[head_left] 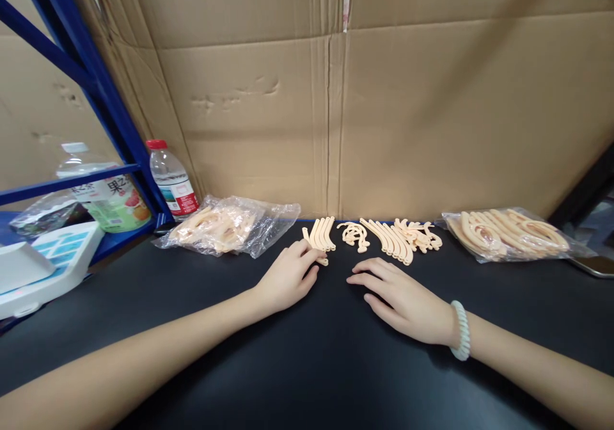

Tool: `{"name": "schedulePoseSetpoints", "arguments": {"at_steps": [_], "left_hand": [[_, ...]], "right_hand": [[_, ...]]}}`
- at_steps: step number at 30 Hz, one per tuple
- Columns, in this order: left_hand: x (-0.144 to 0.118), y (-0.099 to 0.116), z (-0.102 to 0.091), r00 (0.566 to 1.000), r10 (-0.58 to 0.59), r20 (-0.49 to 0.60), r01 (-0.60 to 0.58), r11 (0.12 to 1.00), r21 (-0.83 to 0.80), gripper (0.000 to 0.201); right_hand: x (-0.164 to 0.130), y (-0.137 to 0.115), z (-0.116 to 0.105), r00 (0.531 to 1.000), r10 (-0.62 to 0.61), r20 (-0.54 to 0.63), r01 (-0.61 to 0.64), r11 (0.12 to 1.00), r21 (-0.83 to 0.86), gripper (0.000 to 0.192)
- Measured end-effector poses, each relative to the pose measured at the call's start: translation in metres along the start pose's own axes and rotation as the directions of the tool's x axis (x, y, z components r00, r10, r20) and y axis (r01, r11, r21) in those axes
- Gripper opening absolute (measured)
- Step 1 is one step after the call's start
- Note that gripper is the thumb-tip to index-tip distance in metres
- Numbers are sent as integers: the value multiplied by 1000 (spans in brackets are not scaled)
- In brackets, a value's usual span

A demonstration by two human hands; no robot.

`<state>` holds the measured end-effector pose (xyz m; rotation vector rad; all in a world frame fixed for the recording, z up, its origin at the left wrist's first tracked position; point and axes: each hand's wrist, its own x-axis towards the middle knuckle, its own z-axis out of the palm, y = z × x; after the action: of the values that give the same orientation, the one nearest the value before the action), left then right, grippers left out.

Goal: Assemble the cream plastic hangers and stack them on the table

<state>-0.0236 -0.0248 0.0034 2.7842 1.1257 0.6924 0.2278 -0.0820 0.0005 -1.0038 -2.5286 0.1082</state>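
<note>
My left hand (288,275) has its fingers curled over a curved beige strip, whose lower end shows by the fingertips. Just beyond it stands a short row of similar curved beige strips (326,233), laid side by side. My right hand (400,299), with a pale coiled band (461,331) at its wrist, hovers over or rests on the black table with fingers apart and nothing in them. Farther from it lie another row of curved strips (387,241), a small heap of branched beige pieces (418,235) and several hooked beige pieces (354,235).
Clear plastic bags of beige parts lie at left (223,228) and right (515,233) on the black table (307,372). A red-capped bottle (173,180), a blue metal frame (103,113) and a white-and-blue device (52,263) stand left. Cardboard (249,110) closes the back.
</note>
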Motion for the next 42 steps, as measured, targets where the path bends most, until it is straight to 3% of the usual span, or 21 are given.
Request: {"name": "schedulePoseSetpoints", "arguments": {"at_steps": [12,21,27,32,42], "left_hand": [[1,3,0,1000,1,22,-2,999,46,22],[0,6,-1,992,114,-62,-115,993,2,18],[0,8,-4,975,222,-13,-222,975,-20,27],[1,7,-3,968,243,63,-238,969,-72,26],[1,11,-4,976,214,46,-213,977,-25,27]], "right_hand": [[2,6,-1,997,56,-53,-65,979,-192,39],[9,9,6,987,142,-74,-159,928,-336,48],[16,12,2,981,191,-41,-192,909,-369,49],[19,16,2,983,184,-26,-180,914,-363,47],[34,17,-1,991,127,-52,-137,909,-393,33]]}}
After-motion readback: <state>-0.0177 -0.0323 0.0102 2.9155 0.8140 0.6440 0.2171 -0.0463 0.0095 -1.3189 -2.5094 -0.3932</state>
